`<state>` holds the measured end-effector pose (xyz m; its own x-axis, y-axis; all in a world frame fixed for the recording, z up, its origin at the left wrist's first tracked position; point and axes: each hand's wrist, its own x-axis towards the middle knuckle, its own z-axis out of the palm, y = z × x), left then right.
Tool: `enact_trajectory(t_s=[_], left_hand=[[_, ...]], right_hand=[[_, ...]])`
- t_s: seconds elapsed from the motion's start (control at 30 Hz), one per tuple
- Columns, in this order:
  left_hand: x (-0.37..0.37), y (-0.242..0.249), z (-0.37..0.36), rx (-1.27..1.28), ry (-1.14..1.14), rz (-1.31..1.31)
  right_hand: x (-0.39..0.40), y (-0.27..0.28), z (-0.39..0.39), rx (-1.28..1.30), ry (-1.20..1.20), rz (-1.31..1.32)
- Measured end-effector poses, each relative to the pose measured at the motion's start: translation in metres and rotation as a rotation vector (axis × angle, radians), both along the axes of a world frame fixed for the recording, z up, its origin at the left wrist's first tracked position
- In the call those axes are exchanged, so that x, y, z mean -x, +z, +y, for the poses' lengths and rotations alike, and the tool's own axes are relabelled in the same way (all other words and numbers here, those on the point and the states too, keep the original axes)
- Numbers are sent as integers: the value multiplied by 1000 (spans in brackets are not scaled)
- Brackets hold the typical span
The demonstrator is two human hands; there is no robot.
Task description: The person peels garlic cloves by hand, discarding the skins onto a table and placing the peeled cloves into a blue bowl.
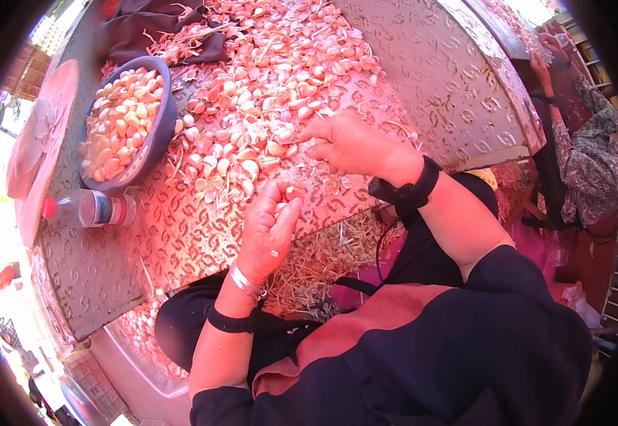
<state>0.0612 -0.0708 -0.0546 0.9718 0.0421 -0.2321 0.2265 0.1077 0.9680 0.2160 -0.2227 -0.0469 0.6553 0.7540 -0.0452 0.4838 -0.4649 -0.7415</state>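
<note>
My left hand is closed, palm up, near the front edge of the metal table, with a pale garlic clove at its fingertips. A small whitish scrap sticks to its wrist side. My right hand is over the near right side of the loose garlic cloves. Its forefinger points left and stands a little apart from the thumb, the other fingers are curled under, and nothing shows between them. At the left, a blue bowl holds many peeled cloves.
A plastic bottle with a red cap lies beside the bowl, near a pink hat. Dark cloth lies at the back of the patterned metal table. Below is a clear tub. Another person works at the right.
</note>
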Motion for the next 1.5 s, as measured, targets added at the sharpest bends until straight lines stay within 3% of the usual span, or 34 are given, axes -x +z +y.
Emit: enact_trajectory(t_s=[0.07,0.1,0.2,0.27,0.33,0.37,0.47,0.53,0.63,0.7,0.73,0.87,0.93,1.07,1.13,1.23,1.3,1.37,1.5], left_hand=[[-1,3,-1,40,2,-10],[-2,5,-3,81,9,-19],[-3,10,-4,259,44,63],[-3,6,-5,249,45,72],[-5,3,-4,239,44,82],[-6,1,-3,378,92,124],[-11,2,1,681,188,224],[-13,-3,4,969,253,320],[-11,-21,8,1092,264,314],[-10,-19,10,1099,265,317],[-10,-17,11,1073,283,293],[-10,-10,12,955,317,283],[-10,-8,10,934,305,282],[-6,-22,14,900,281,256],[-6,-19,12,873,286,247],[-7,-7,10,843,428,371],[-5,-16,11,868,333,261],[-5,-21,12,858,312,254],[-6,-19,13,854,308,247]], right_hand=[[-7,-1,-5,360,139,-256],[-6,-2,-6,362,139,-257],[3,3,-1,147,2,-344],[8,7,6,-184,-22,89],[13,10,10,-281,-22,136],[16,13,12,-377,-23,181],[43,23,17,-389,170,-23],[37,9,23,-394,95,-77],[9,-15,22,-247,1,-236],[4,-30,25,60,207,-442],[7,-36,27,-53,226,-541],[5,-37,22,-40,169,-549],[4,-23,15,376,160,-501],[11,-28,20,70,85,-559],[16,-34,30,1,218,-570],[11,-42,31,46,252,-602],[9,-42,27,17,240,-605],[8,-35,24,149,167,-526],[11,-29,21,176,171,-535]])
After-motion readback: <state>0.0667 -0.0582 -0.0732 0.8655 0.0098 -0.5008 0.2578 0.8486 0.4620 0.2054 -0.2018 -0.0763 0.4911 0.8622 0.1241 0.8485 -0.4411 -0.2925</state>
